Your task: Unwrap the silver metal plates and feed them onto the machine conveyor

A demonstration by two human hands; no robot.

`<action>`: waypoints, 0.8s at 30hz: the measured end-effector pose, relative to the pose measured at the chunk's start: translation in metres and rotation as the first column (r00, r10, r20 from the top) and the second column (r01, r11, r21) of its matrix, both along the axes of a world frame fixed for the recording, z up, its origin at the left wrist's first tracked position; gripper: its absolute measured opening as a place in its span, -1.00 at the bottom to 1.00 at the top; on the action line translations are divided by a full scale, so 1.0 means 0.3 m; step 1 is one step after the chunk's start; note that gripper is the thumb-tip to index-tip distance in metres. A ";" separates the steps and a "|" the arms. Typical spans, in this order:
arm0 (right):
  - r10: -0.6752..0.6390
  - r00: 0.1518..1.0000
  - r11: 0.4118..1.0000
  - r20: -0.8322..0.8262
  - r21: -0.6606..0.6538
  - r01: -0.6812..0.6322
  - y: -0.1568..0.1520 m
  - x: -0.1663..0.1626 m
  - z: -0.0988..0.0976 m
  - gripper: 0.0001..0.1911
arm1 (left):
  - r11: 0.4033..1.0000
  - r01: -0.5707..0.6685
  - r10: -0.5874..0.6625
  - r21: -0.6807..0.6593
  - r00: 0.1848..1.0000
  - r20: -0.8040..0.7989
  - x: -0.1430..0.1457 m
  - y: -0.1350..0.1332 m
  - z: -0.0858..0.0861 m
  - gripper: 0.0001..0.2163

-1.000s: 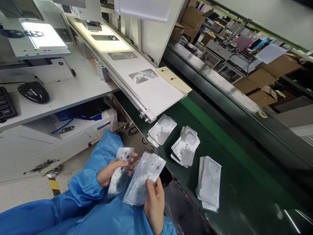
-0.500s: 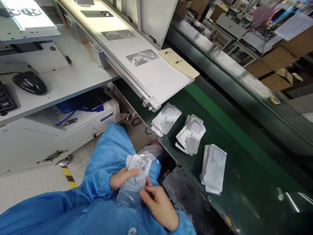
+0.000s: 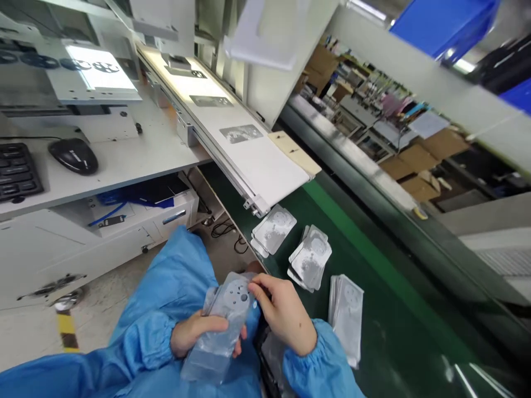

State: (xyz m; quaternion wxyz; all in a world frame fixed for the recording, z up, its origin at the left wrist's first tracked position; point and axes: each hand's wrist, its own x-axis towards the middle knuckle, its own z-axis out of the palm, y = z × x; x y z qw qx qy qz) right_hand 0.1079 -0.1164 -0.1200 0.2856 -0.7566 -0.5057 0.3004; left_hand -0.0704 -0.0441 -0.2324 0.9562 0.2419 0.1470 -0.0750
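Observation:
My left hand (image 3: 199, 331) is closed around a small stack of phone-shaped plates (image 3: 226, 326), thumb across the top one. These plates are grey, with round camera holes at the upper end, and a clear film seems to lie over them. At the top right corner of the stack, my right hand (image 3: 284, 309) has thumb and finger pinched together on what looks like the film's edge. To the right, several piles of similar plates lie on the green conveyor belt: a near pile (image 3: 347, 318), a middle pile (image 3: 311, 258) and a far pile (image 3: 274, 228).
A white conveyor (image 3: 265, 166) carries spaced plates (image 3: 240, 134) and ends above the green belt (image 3: 385, 309). A cream board (image 3: 294, 152) sits along its side. On the left desk are a mouse (image 3: 73, 155) and a keyboard (image 3: 19, 171).
My right hand has moved from the lower right side of the stack up to its top right corner. My left hand keeps its hold. The camera view has tilted upward.

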 end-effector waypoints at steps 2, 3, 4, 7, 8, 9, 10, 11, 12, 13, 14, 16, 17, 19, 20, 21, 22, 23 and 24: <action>-0.028 0.997 0.996 0.074 0.082 0.022 0.052 0.040 0.069 -0.72 | 0.999 -0.035 0.035 0.013 0.999 0.032 -0.001 0.013 -0.014 -0.64; -0.068 0.993 0.988 0.093 0.145 0.054 0.088 0.077 0.110 -0.72 | 0.998 -0.059 0.058 0.016 0.997 0.042 -0.002 0.019 -0.020 -0.65; -0.129 0.987 0.969 0.100 0.224 0.104 0.131 0.126 0.153 -0.73 | 0.996 -0.083 0.082 0.015 0.996 0.046 -0.004 0.025 -0.026 -0.66; -0.402 0.913 0.818 0.062 0.472 0.328 0.304 0.338 0.246 -0.71 | 0.992 -0.128 0.129 -0.013 0.991 0.036 -0.016 0.043 -0.037 -0.69; -0.462 0.886 0.776 0.040 0.501 0.382 0.369 0.419 0.257 -0.69 | 0.990 -0.140 0.141 -0.018 0.990 0.032 -0.022 0.048 -0.039 -0.69; -0.504 0.863 0.758 0.015 0.486 0.435 0.431 0.496 0.256 -0.68 | 0.988 -0.151 0.152 -0.021 0.988 0.032 -0.027 0.052 -0.040 -0.69; -0.543 0.840 0.759 0.022 0.441 0.479 0.487 0.566 0.245 -0.67 | 0.986 -0.166 0.167 -0.022 0.985 0.035 -0.032 0.056 -0.042 -0.69; -0.577 0.812 0.770 0.084 0.386 0.508 0.536 0.624 0.228 -0.67 | 0.983 -0.184 0.185 -0.024 0.982 0.042 -0.036 0.059 -0.045 -0.70; -0.595 0.788 0.784 0.159 0.331 0.525 0.575 0.668 0.209 -0.68 | 0.979 -0.202 0.203 -0.025 0.978 0.048 -0.039 0.062 -0.049 -0.71; -0.597 0.766 0.797 0.237 0.286 0.533 0.603 0.697 0.190 -0.69 | 0.975 -0.219 0.221 -0.028 0.974 0.053 -0.041 0.064 -0.054 -0.72; -0.591 0.747 0.806 0.304 0.256 0.533 0.621 0.713 0.175 -0.71 | 0.972 -0.234 0.235 -0.030 0.970 0.056 -0.043 0.066 -0.059 -0.73; -0.577 0.719 0.816 0.387 0.236 0.528 0.631 0.712 0.157 -0.74 | 0.969 -0.245 0.246 -0.033 0.968 0.049 -0.044 0.070 -0.068 -0.74; -0.576 0.698 0.816 0.426 0.253 0.519 0.627 0.699 0.154 -0.74 | 0.970 -0.241 0.242 -0.037 0.969 0.041 -0.044 0.072 -0.072 -0.73; -0.536 0.658 0.844 0.530 0.305 0.442 0.610 0.658 0.155 -0.66 | 0.972 -0.232 0.233 -0.036 0.972 0.023 -0.043 0.077 -0.077 -0.72; -0.487 0.656 0.874 0.577 0.327 0.360 0.600 0.632 0.156 -0.62 | 0.972 -0.231 0.232 -0.030 0.973 0.017 -0.042 0.079 -0.078 -0.71; -0.415 0.670 0.907 0.616 0.335 0.254 0.591 0.604 0.155 -0.59 | 0.972 -0.234 0.234 -0.024 0.972 0.016 -0.041 0.082 -0.080 -0.70; -0.326 0.694 0.936 0.642 0.321 0.142 0.584 0.576 0.152 -0.58 | 0.972 -0.236 0.236 -0.022 0.972 0.015 -0.039 0.084 -0.081 -0.70; -0.232 0.724 0.957 0.650 0.287 0.048 0.580 0.548 0.147 -0.58 | 0.971 -0.237 0.237 -0.023 0.971 0.011 -0.038 0.086 -0.082 -0.70; -0.147 0.749 0.970 0.646 0.241 -0.017 0.578 0.522 0.141 -0.58 | 0.972 -0.231 0.231 -0.032 0.973 0.002 -0.036 0.087 -0.083 -0.70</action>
